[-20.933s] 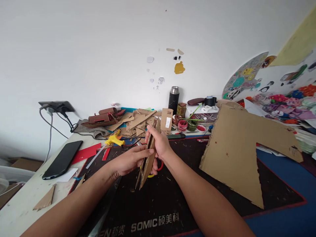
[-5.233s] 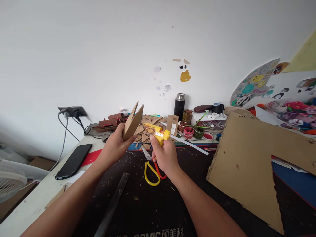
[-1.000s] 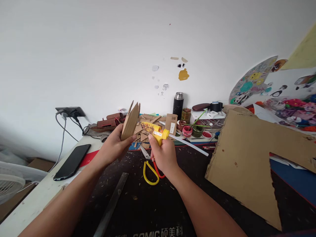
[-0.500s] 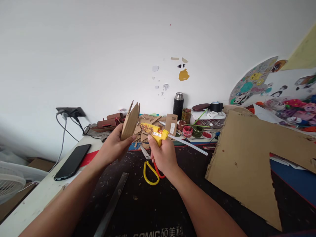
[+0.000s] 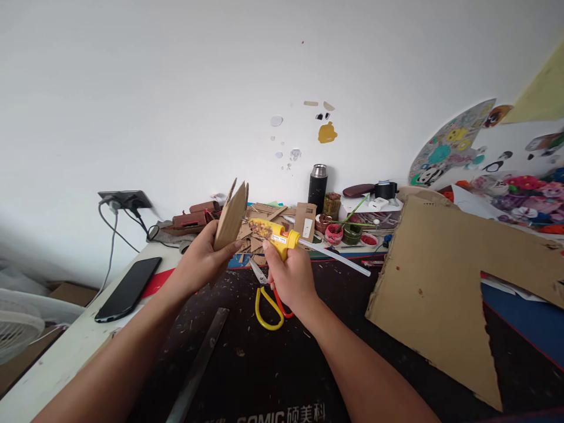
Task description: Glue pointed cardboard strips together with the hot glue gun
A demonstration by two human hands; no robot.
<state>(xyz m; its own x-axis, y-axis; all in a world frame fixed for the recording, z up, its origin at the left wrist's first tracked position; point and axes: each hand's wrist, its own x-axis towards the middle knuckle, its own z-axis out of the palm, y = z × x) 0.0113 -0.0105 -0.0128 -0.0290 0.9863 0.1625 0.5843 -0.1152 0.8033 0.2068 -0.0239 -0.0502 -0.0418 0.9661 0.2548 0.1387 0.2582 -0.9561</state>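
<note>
So my left hand [image 5: 203,258] grips pointed cardboard [image 5: 230,220]; just right of it, right hand [image 5: 291,277] clutches the hot glue gun [image 5: 272,231]. Gluing, I reckon; next wants steady aim.

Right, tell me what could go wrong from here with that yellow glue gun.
The yellow plastic glue gun in the right hand is aimed toward the pointed brown cardboard piece in the left hand; if hot, it could burn that hand. The metal scissors with red and yellow handles lie close to the right hand and might get knocked.
</note>
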